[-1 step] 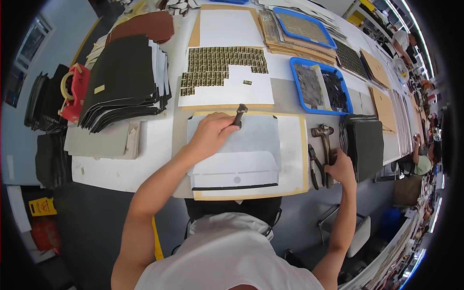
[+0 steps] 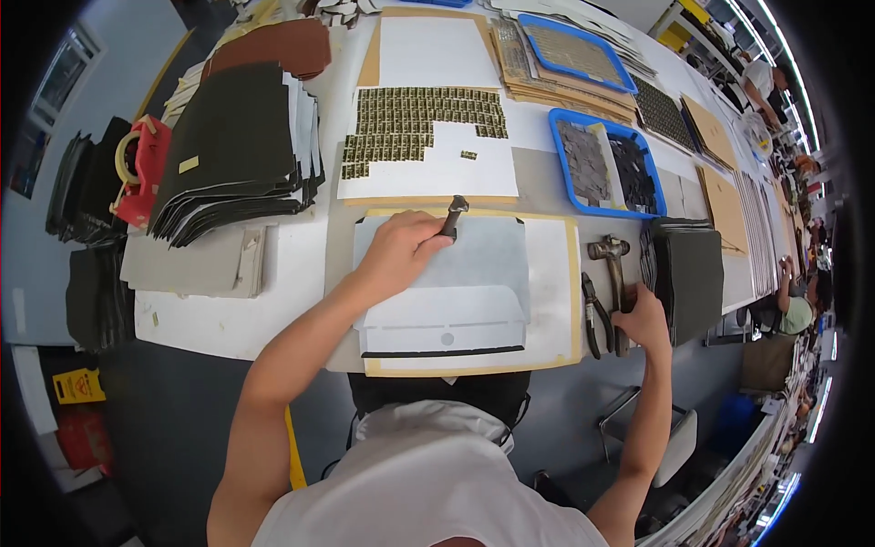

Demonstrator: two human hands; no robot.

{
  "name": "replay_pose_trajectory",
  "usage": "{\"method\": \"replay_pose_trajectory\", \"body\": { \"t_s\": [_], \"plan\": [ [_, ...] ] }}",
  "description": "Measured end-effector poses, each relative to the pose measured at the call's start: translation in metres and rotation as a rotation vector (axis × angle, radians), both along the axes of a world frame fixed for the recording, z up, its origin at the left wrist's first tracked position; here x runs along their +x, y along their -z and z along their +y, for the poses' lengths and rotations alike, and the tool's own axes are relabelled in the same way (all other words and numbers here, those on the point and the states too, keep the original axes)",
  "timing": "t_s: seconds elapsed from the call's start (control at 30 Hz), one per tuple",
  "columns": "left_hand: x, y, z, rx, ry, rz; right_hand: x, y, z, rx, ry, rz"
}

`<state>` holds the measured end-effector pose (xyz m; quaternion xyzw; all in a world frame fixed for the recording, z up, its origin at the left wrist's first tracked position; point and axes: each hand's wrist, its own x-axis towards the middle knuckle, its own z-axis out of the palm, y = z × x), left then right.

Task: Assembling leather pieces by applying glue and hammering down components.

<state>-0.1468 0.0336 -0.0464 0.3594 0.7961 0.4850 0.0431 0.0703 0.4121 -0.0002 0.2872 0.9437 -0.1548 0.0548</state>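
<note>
My left hand (image 2: 401,252) is closed round a short dark metal tool with a bright flared top end (image 2: 458,206); its kind is unclear. That hand rests over a pale grey-blue flat panel (image 2: 492,255) with a white flap section (image 2: 410,319) and a black strip along its near edge. The panel lies on a white board edged with yellow tape (image 2: 554,301). To the right, the fingers of my right hand (image 2: 644,319) are round the handle of a hammer (image 2: 612,255), whose metal head points away from me. Dark-handled pliers (image 2: 594,314) lie just left of the hammer.
Beyond the panel, rows of small gold-and-black pieces (image 2: 392,114) cover a white sheet, one piece apart (image 2: 468,155). Blue trays (image 2: 567,191) stand at the right. Black stacks flank me, left (image 2: 228,137) and right (image 2: 693,273). A red tape dispenser (image 2: 150,173) sits far left.
</note>
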Motion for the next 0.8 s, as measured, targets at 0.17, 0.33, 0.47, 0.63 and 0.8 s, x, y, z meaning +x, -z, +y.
{"method": "replay_pose_trajectory", "body": {
  "t_s": [0.17, 0.33, 0.47, 0.63, 0.8],
  "plan": [
    [0.001, 0.011, 0.003, 0.056, -0.020, 0.069, -0.011, -0.028, 0.008, -0.433, 0.137, 0.050],
    [0.003, 0.013, -0.002, 0.017, -0.067, 0.088, -0.042, -0.126, -0.097, -0.788, 0.095, 0.269],
    [0.001, 0.011, -0.002, 0.029, -0.031, 0.086, -0.068, -0.136, -0.126, -0.390, -0.456, 0.294],
    [0.004, 0.014, 0.004, 0.075, -0.019, 0.116, -0.085, -0.133, -0.133, -0.194, -0.647, 0.150],
    [0.003, 0.019, -0.005, 0.086, -0.055, 0.146, -0.109, -0.203, -0.152, -0.152, -0.642, 0.214]
  ]
}}
